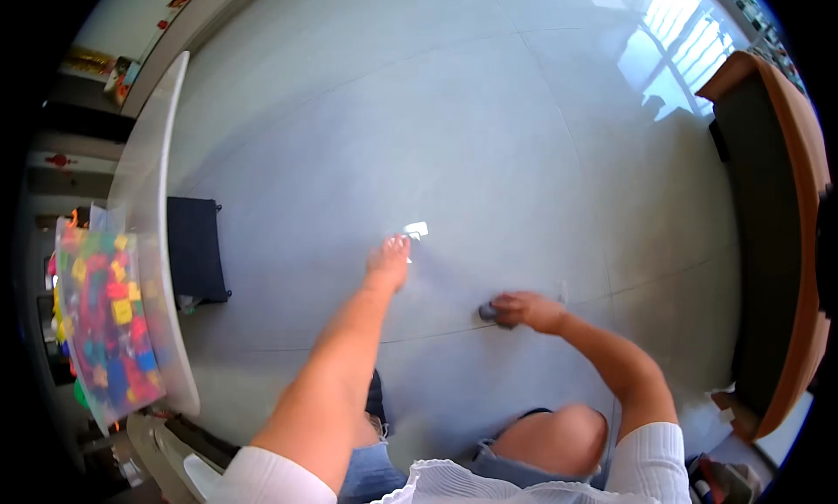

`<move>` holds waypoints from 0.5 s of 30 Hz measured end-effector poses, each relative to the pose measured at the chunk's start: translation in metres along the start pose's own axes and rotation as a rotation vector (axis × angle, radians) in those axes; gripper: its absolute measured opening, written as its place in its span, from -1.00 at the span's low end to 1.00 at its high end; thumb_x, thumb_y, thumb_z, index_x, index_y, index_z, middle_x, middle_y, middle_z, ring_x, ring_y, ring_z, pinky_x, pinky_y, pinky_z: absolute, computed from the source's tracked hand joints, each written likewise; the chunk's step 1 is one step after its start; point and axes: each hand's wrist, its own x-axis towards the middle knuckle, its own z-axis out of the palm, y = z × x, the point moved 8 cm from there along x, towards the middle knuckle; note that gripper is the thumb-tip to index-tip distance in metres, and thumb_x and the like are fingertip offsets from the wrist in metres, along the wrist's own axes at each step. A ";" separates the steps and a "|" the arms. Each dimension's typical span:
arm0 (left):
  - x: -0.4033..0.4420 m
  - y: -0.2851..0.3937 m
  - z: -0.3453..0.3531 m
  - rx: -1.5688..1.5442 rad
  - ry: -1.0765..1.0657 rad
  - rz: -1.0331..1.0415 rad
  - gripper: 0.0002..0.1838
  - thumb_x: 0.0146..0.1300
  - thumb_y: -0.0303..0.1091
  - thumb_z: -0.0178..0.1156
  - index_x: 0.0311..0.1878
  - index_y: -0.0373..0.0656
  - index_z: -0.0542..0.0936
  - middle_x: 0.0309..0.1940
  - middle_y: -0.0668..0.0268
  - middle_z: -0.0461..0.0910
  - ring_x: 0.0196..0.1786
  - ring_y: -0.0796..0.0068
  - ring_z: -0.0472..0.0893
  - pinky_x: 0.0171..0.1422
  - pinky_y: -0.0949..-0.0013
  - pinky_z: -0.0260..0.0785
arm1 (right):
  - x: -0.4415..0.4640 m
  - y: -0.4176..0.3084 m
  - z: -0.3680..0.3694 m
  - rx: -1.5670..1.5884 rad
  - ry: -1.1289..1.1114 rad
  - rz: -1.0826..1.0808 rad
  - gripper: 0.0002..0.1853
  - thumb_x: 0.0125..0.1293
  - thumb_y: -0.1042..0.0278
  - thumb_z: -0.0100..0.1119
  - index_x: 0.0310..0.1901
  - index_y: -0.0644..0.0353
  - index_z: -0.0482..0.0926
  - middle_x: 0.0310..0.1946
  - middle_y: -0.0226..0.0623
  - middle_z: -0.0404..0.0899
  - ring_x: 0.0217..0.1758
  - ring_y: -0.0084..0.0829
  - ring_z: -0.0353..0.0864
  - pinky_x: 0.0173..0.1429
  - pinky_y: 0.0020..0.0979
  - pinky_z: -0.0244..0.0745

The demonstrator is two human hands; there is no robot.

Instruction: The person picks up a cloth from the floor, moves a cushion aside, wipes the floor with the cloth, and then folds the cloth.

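1 dark object (487,312) was gripped by the right hand (522,310) near the floor (489,146), at least 1 white item (419,229) was seen beside the left hand (390,258), whose grip could not be told

I watch through a single camera worn on the head, facing forward and steeply down at the grey floor (436,129). From up here a bare knee (559,441) sits close at the bottom edge, while the left hand (389,258) and right hand (529,312) lie farther out. My wide lens curves straight edges and darkens the corners.
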 end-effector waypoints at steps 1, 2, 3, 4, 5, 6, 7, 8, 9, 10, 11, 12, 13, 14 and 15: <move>0.008 -0.014 -0.010 0.059 0.016 -0.004 -0.18 0.31 -0.50 0.12 0.58 -0.02 0.00 0.64 0.36 -0.14 0.63 0.34 -0.01 0.59 0.07 0.04 | 0.015 0.004 -0.016 -0.076 0.127 -0.015 -0.49 0.33 0.51 -0.03 0.32 -0.02 0.48 0.45 -0.37 0.30 0.53 -0.29 0.21 0.56 -0.26 0.14; 0.020 -0.022 -0.010 0.067 0.044 0.035 -0.16 0.28 -0.55 0.10 0.59 -0.04 -0.01 0.63 0.33 -0.13 0.62 0.32 0.01 0.58 0.09 0.06 | 0.029 0.007 -0.031 -0.153 0.256 -0.020 -0.46 0.31 0.59 -0.04 0.32 0.02 0.47 0.44 -0.31 0.31 0.52 -0.21 0.22 0.54 -0.23 0.17; 0.030 -0.030 -0.010 0.078 0.069 0.074 -0.14 0.24 -0.59 0.09 0.59 -0.06 -0.01 0.63 0.30 -0.11 0.61 0.30 0.03 0.57 0.12 0.09 | 0.051 -0.010 -0.060 -0.642 0.448 -0.043 -0.39 0.20 0.74 -0.05 0.31 0.09 0.47 0.44 -0.22 0.30 0.50 -0.09 0.23 0.52 -0.22 0.21; 0.039 -0.034 -0.010 0.085 0.097 0.113 -0.12 0.21 -0.64 0.07 0.59 -0.08 -0.02 0.62 0.26 -0.09 0.61 0.27 0.05 0.56 0.14 0.11 | 0.071 -0.015 -0.090 -0.373 0.683 0.122 -0.34 0.09 0.83 -0.07 0.26 0.15 0.50 0.43 -0.17 0.30 0.50 -0.01 0.21 0.52 -0.18 0.20; 0.047 -0.036 -0.005 0.041 0.160 0.130 -0.13 0.21 -0.65 0.07 0.58 -0.08 -0.01 0.62 0.27 -0.10 0.60 0.27 0.06 0.56 0.14 0.11 | 0.091 -0.001 -0.089 -0.346 0.825 0.302 -0.37 0.08 0.82 -0.06 0.22 0.17 0.53 0.42 -0.14 0.33 0.48 -0.02 0.25 0.49 -0.12 0.22; 0.053 -0.039 0.009 -0.002 0.220 0.145 -0.13 0.20 -0.65 0.07 0.58 -0.08 -0.01 0.62 0.27 -0.10 0.60 0.27 0.07 0.56 0.15 0.11 | 0.110 -0.006 -0.079 -0.376 0.965 0.314 -0.39 0.08 0.81 -0.05 0.20 0.17 0.55 0.41 -0.14 0.34 0.47 -0.02 0.26 0.48 -0.10 0.23; 0.054 -0.043 0.019 -0.048 0.271 0.158 -0.13 0.20 -0.66 0.06 0.58 -0.09 0.00 0.63 0.27 -0.11 0.60 0.27 0.08 0.56 0.15 0.11 | 0.122 -0.014 -0.061 -0.401 1.100 0.327 -0.40 0.08 0.80 -0.05 0.18 0.17 0.56 0.40 -0.14 0.36 0.46 -0.02 0.28 0.47 -0.08 0.24; 0.055 -0.048 0.021 -0.094 0.313 0.173 -0.14 0.20 -0.66 0.06 0.57 -0.10 0.01 0.63 0.27 -0.10 0.60 0.28 0.08 0.56 0.15 0.10 | 0.144 -0.026 -0.039 -0.336 1.035 0.156 -0.43 0.08 0.79 -0.03 0.16 0.16 0.57 0.40 -0.16 0.36 0.46 -0.03 0.28 0.48 -0.10 0.23; 0.053 -0.049 0.024 -0.143 0.349 0.191 -0.14 0.19 -0.65 0.07 0.57 -0.11 0.02 0.62 0.27 -0.10 0.59 0.28 0.09 0.56 0.16 0.09 | 0.163 -0.039 -0.005 -0.302 0.837 0.136 -0.47 0.13 0.75 -0.03 0.14 0.14 0.58 0.40 -0.19 0.37 0.48 -0.06 0.27 0.50 -0.09 0.20; 0.053 -0.047 0.023 -0.196 0.391 0.214 -0.15 0.19 -0.65 0.07 0.57 -0.12 0.03 0.62 0.27 -0.10 0.59 0.28 0.09 0.57 0.16 0.08 | 0.174 -0.052 0.036 -0.384 0.737 0.044 -0.52 0.19 0.66 0.01 0.14 0.09 0.58 0.42 -0.22 0.34 0.48 -0.12 0.27 0.51 -0.12 0.21; 0.055 -0.045 0.024 -0.185 0.404 0.230 -0.16 0.20 -0.65 0.06 0.57 -0.12 0.04 0.62 0.27 -0.10 0.59 0.28 0.09 0.57 0.15 0.07 | 0.179 -0.066 0.068 -0.297 0.550 0.021 -0.58 0.26 0.54 0.01 0.14 0.06 0.58 0.45 -0.29 0.29 0.48 -0.18 0.27 0.52 -0.17 0.20; 0.056 -0.047 0.025 -0.172 0.413 0.243 -0.16 0.20 -0.64 0.06 0.56 -0.11 0.05 0.62 0.26 -0.09 0.60 0.28 0.08 0.58 0.15 0.06 | 0.179 -0.081 0.099 -0.358 0.427 0.029 -0.62 0.31 0.44 0.01 0.15 0.04 0.58 0.47 -0.40 0.26 0.51 -0.23 0.24 0.54 -0.22 0.19; 0.055 -0.049 0.023 -0.154 0.426 0.253 -0.17 0.21 -0.63 0.06 0.56 -0.11 0.05 0.62 0.26 -0.09 0.60 0.28 0.07 0.58 0.14 0.05 | 0.171 -0.096 0.120 -0.492 0.342 -0.007 -0.63 0.36 0.37 -0.01 0.17 0.02 0.58 0.48 -0.48 0.25 0.53 -0.27 0.20 0.56 -0.24 0.17; 0.057 -0.050 0.025 -0.153 0.389 0.216 -0.17 0.22 -0.63 0.06 0.56 -0.11 0.05 0.62 0.26 -0.10 0.60 0.28 0.06 0.59 0.14 0.03 | 0.161 -0.100 0.126 -0.478 0.304 -0.032 -0.62 0.36 0.38 -0.01 0.18 0.01 0.57 0.49 -0.48 0.24 0.54 -0.27 0.20 0.56 -0.24 0.17; 0.056 -0.046 0.024 -0.152 0.354 0.182 -0.18 0.23 -0.63 0.05 0.57 -0.11 0.04 0.63 0.26 -0.11 0.61 0.28 0.04 0.60 0.13 0.01 | 0.147 -0.102 0.129 -0.467 0.269 -0.053 -0.61 0.35 0.38 0.00 0.20 0.01 0.57 0.49 -0.49 0.23 0.54 -0.28 0.19 0.56 -0.24 0.16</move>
